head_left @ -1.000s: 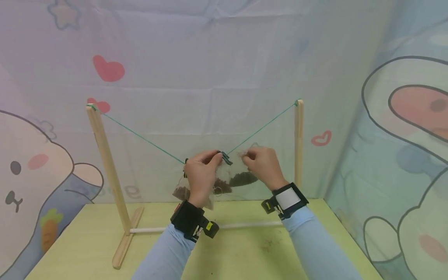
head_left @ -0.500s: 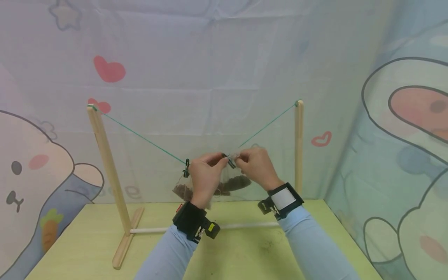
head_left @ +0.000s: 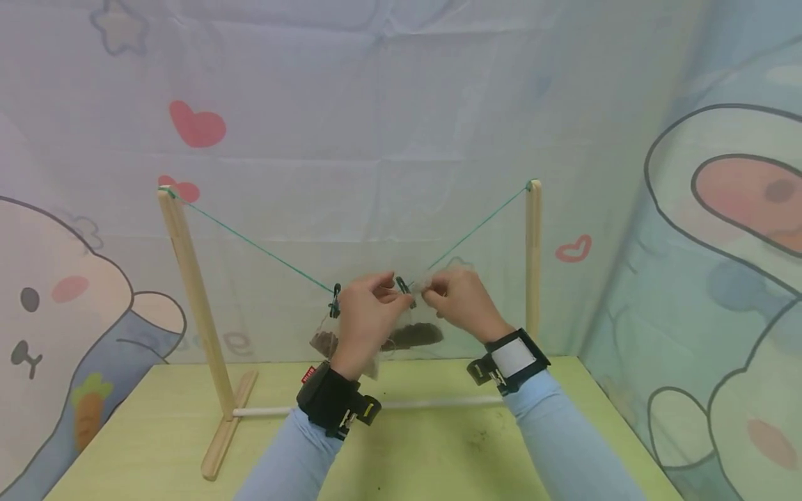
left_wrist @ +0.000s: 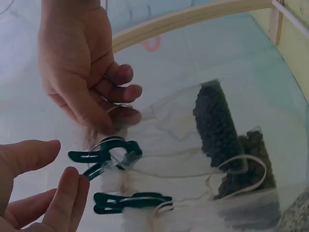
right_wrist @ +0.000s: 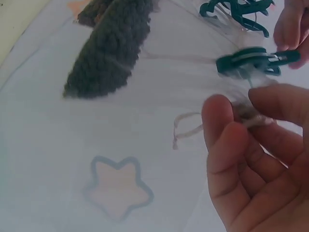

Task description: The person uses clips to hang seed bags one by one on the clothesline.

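Observation:
My right hand pinches the gathered top of a sheer drawstring bag between thumb and fingertips. Dark granules fill the bag's bottom. Right beside that pinch, a dark green clip sits at the bag's top, near the green string. My left hand has its thumb and fingers spread apart by the clip's handles; a fingertip is at one handle, and contact is unclear. Another green clip hangs alongside on the string. Bags with brown granules hang below, partly hidden by my left hand.
Two wooden posts, left and right, carry the string, which sags in a V. A white bar runs low between them above the pale yellow table. A printed cloth hangs behind.
My right hand has brought the bag's top leftward to the clip. My left thumb and fingers have come apart from their pinch on the clip's handles. The dark granules have shifted left and lower.

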Motion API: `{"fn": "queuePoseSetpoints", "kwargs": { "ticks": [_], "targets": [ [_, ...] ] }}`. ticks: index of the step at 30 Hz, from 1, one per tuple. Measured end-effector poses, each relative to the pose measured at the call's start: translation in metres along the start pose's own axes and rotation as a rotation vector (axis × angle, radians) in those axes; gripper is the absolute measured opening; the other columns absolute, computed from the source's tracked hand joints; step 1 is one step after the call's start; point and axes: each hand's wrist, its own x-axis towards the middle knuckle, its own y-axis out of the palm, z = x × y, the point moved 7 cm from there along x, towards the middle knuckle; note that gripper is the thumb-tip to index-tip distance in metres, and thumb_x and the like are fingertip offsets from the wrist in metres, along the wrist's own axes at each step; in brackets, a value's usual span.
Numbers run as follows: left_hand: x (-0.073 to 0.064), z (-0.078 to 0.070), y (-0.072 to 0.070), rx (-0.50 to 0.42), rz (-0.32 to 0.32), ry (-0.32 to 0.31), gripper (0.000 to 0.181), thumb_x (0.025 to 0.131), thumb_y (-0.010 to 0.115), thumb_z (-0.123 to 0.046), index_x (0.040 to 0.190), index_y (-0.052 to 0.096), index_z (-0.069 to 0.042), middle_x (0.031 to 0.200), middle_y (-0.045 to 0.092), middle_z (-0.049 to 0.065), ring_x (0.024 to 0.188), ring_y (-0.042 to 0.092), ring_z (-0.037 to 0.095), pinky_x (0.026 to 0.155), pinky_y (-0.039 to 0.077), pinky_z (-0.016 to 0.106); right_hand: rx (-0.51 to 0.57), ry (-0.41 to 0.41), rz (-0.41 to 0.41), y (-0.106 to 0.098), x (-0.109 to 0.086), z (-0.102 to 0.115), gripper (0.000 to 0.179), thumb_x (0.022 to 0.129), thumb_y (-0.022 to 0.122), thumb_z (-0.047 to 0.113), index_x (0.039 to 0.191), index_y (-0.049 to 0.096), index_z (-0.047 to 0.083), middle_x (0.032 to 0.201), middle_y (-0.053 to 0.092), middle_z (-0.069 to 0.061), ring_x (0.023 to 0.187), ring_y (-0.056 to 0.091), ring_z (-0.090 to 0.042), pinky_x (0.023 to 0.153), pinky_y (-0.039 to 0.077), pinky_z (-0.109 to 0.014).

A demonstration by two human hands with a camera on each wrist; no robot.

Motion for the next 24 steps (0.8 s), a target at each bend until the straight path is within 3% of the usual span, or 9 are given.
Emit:
{"fn": "queuePoseSetpoints", "kwargs": {
  "ticks": [3,6,11,13,16,18,21,24],
  "targets": [
    [-0.006,-0.014,-0.012,0.054,0.009,0.130,0.039,0.096,0.073,-0.007,0.132,0.066,0.006,0.116,0.068,0.023,0.100,0.072,0.033,0.086,0.059,0.031,0.019,0.006,0.075,-0.002,-0.007,-0.003,0.016,0.100,0.063,0.008,0.095,0.078,0.003,0.082,0.074,-0.008,0.058,0.067,-0.013,0.055,0.049,-0.028],
    [-0.012,-0.026,-0.029,0.120,-0.004,0.269,0.035,0.098,0.070,-0.006,0.131,0.067,0.006,0.115,0.068,0.022,0.099,0.070,0.033,0.085,0.060,0.035,0.015,0.005,0.102,-0.010,-0.018,-0.004,0.016,0.101,0.063,0.009,0.104,0.077,0.002,0.097,0.075,-0.013,0.067,0.069,-0.016,0.060,0.052,-0.030],
    [-0.028,-0.035,-0.057,0.274,-0.038,0.435,0.038,0.097,0.073,-0.009,0.132,0.067,0.003,0.124,0.066,0.020,0.096,0.070,0.031,0.073,0.060,0.040,-0.011,-0.058,-0.028,-0.037,-0.042,-0.002,0.027,0.100,0.067,0.007,0.125,0.072,0.000,0.124,0.072,-0.016,0.086,0.071,-0.022,0.071,0.058,-0.034],
    [-0.035,-0.034,-0.067,0.344,-0.049,0.471,0.042,0.096,0.074,-0.011,0.135,0.066,0.002,0.130,0.065,0.020,0.101,0.069,0.031,0.072,0.059,0.040,-0.027,-0.112,-0.115,-0.047,-0.054,0.000,0.029,0.098,0.069,0.004,0.127,0.072,0.001,0.126,0.071,-0.015,0.092,0.071,-0.025,0.073,0.059,-0.038],
    [-0.046,-0.026,-0.080,0.437,-0.063,0.502,0.047,0.095,0.075,-0.012,0.139,0.063,0.002,0.136,0.062,0.021,0.116,0.065,0.033,0.081,0.060,0.043,-0.082,-0.192,-0.244,-0.056,-0.073,-0.002,0.035,0.094,0.073,0.001,0.128,0.071,0.001,0.129,0.069,-0.014,0.102,0.071,-0.029,0.076,0.059,-0.044],
    [-0.055,-0.019,-0.088,0.495,-0.078,0.515,0.051,0.095,0.076,-0.014,0.141,0.061,0.002,0.140,0.060,0.022,0.127,0.059,0.036,0.095,0.056,0.048,-0.128,-0.226,-0.319,-0.058,-0.087,-0.006,0.040,0.090,0.075,0.001,0.130,0.069,0.000,0.133,0.067,-0.015,0.112,0.068,-0.033,0.082,0.057,-0.047],
    [-0.069,-0.007,-0.098,0.572,-0.107,0.542,0.051,0.101,0.069,-0.025,0.143,0.058,0.002,0.143,0.058,0.023,0.132,0.055,0.039,0.103,0.049,0.052,-0.191,-0.247,-0.397,-0.055,-0.108,-0.015,0.048,0.089,0.077,0.005,0.135,0.065,-0.002,0.140,0.062,-0.018,0.126,0.061,-0.038,0.099,0.050,-0.042],
    [-0.084,0.007,-0.106,0.627,-0.145,0.571,0.055,0.108,0.055,-0.038,0.143,0.058,0.004,0.142,0.057,0.025,0.129,0.056,0.042,0.103,0.047,0.054,-0.228,-0.249,-0.438,-0.048,-0.127,-0.025,0.050,0.099,0.071,0.022,0.140,0.060,-0.005,0.145,0.057,-0.022,0.132,0.054,-0.044,0.115,0.038,-0.032]
  ]
}}
